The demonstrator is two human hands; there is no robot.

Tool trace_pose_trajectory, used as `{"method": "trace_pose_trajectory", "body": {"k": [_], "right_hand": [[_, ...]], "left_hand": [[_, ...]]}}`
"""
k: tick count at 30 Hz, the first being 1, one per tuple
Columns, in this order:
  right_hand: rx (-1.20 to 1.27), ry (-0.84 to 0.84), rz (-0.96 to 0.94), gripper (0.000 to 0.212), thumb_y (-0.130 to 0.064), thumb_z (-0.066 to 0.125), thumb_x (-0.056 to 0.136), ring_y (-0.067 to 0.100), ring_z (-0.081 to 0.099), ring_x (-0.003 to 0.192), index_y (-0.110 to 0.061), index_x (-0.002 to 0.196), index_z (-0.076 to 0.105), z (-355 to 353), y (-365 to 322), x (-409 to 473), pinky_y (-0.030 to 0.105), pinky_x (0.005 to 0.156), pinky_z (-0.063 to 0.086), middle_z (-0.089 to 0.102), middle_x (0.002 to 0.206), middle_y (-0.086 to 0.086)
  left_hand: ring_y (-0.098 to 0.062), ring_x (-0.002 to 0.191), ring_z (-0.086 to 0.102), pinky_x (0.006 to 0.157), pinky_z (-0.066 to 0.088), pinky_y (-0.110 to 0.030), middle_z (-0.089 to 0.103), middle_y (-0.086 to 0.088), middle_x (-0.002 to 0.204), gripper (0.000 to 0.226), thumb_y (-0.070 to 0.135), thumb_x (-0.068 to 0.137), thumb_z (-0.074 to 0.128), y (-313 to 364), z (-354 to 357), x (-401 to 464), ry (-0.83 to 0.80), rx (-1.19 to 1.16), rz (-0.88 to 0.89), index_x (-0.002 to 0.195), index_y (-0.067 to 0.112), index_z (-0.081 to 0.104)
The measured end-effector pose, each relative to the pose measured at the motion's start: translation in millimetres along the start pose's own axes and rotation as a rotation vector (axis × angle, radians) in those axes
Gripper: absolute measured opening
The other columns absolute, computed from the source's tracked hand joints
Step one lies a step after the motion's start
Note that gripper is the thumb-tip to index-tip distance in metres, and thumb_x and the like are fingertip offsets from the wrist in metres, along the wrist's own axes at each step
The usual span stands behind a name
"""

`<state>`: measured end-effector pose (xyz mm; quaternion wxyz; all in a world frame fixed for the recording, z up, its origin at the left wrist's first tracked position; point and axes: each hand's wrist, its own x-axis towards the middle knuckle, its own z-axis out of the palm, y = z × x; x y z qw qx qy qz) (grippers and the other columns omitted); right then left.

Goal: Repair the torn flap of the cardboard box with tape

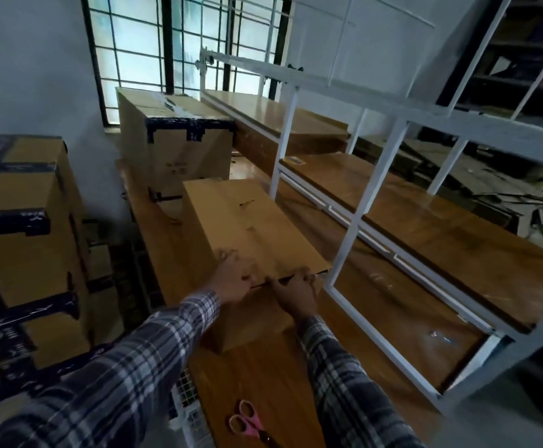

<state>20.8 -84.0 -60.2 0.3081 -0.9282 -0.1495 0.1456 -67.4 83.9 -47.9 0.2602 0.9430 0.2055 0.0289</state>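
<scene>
The cardboard box (250, 231) was seen lying on the wooden bench (263, 376), its long top face turned up and its near end towards the person. The left hand (231, 279) was laid on the near left corner of the top panel, fingers curled over the edge. The right hand (296, 294) was set just beside it at the near edge, where a dark gap showed between the flap (296, 263) and the box wall; its fingertips appeared to pinch that edge, though blur kept the exact hold from being made out.

The box was judged light and probably empty, since it sat squarely and the panel looked flat. Corrugated board of this kind would be stiff along the flutes but easily creased across them, and weak around a tear. A small dark slit (246, 203) was visible further up the top face. The flap would best be taken near the edge, close to the fold, with the other hand pressing the panel flat. No tape roll could be found in view. Pink-handled scissors (247, 421) lay on the bench nearer the person, well apart from the box.
</scene>
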Motion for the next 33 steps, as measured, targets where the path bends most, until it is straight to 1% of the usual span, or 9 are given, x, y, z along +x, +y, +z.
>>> {"method": "trace_pose_trajectory", "body": {"k": [2,5,9,13,20,24,28,31,33], "right_hand": [[-0.032,0.032,-0.009,0.112,-0.083,0.042,0.084,0.038,0.021,0.158,-0.008,0.163,0.018,-6,4,7,0.059,0.125,0.029,0.022,0.171,0.013],[-0.093,0.047,-0.005,0.105,-0.07,0.044,0.092,0.039,0.011,0.161,-0.005,0.166,0.007,-25,14,20,0.059,0.127,0.023,0.013,0.174,0.016],[-0.086,-0.015,0.021,0.108,-0.072,0.048,0.085,0.037,0.007,0.162,-0.01,0.167,0.014,-53,44,56,0.061,0.125,0.026,0.014,0.176,0.007],[-0.037,-0.005,0.059,0.11,-0.08,0.048,0.072,0.037,0.03,0.152,-0.013,0.159,0.031,-71,68,95,0.06,0.118,0.038,0.029,0.168,0.007],[-0.042,-0.026,-0.017,0.098,-0.068,0.048,0.091,0.036,0.015,0.159,-0.013,0.166,0.016,-81,70,107,0.061,0.123,0.03,0.01,0.175,0.002],[-0.104,-0.033,-0.017,0.091,-0.066,0.044,0.101,0.038,0.015,0.16,-0.011,0.167,0.014,-80,71,95,0.059,0.126,0.028,0.006,0.177,0.007],[-0.276,0.016,-0.1,0.077,-0.062,0.039,0.104,0.041,0.018,0.158,-0.007,0.158,0.037,-88,68,79,0.054,0.127,0.023,0.027,0.169,0.017],[-0.317,0.099,-0.187,0.072,-0.051,0.042,0.11,0.036,0.009,0.163,-0.007,0.165,0.025,-102,54,49,0.053,0.13,0.017,0.015,0.176,0.014],[-0.268,0.205,-0.237,0.072,-0.047,0.042,0.111,0.033,0.005,0.164,-0.011,0.168,0.016,-108,36,23,0.054,0.131,0.019,0.01,0.177,0.011]], "left_hand": [[-0.044,0.157,0.005,0.129,0.005,-0.049,0.023,-0.022,0.166,0.046,0.032,0.107,0.05,10,1,4,-0.032,0.041,0.036,0.153,0.023,0.052],[-0.042,0.16,-0.004,0.129,-0.003,-0.049,0.016,-0.022,0.17,0.052,0.038,0.107,0.051,30,14,9,-0.013,0.022,0.08,0.154,0.016,0.051],[-0.036,0.161,-0.013,0.13,0.0,-0.051,0.008,-0.014,0.175,0.074,0.06,0.103,0.051,49,40,29,-0.037,-0.006,0.115,0.161,0.017,0.039],[-0.034,0.161,-0.017,0.13,0.006,-0.059,-0.002,-0.013,0.176,0.079,0.056,0.102,0.051,72,52,48,-0.064,0.054,0.124,0.167,0.018,0.026],[-0.03,0.161,-0.017,0.127,0.012,-0.063,0.003,-0.01,0.176,0.099,0.086,0.089,0.027,75,64,81,-0.076,0.109,0.11,0.165,0.024,0.027],[-0.028,0.16,-0.024,0.126,0.012,-0.067,-0.009,-0.004,0.176,0.087,0.076,0.099,0.031,74,64,71,-0.124,0.141,0.112,0.168,0.026,0.015],[-0.031,0.159,-0.025,0.127,0.005,-0.067,-0.012,-0.006,0.176,0.073,0.055,0.108,0.034,81,52,59,-0.173,0.193,0.128,0.169,0.025,0.007],[-0.031,0.161,-0.017,0.122,-0.003,-0.075,-0.005,-0.005,0.177,0.068,0.053,0.109,0.03,86,38,46,-0.148,0.217,0.125,0.168,0.026,0.01],[-0.034,0.162,-0.009,0.123,-0.005,-0.073,0.005,-0.009,0.176,0.066,0.054,0.11,0.025,96,15,35,-0.13,0.247,0.174,0.167,0.024,0.016]]}}
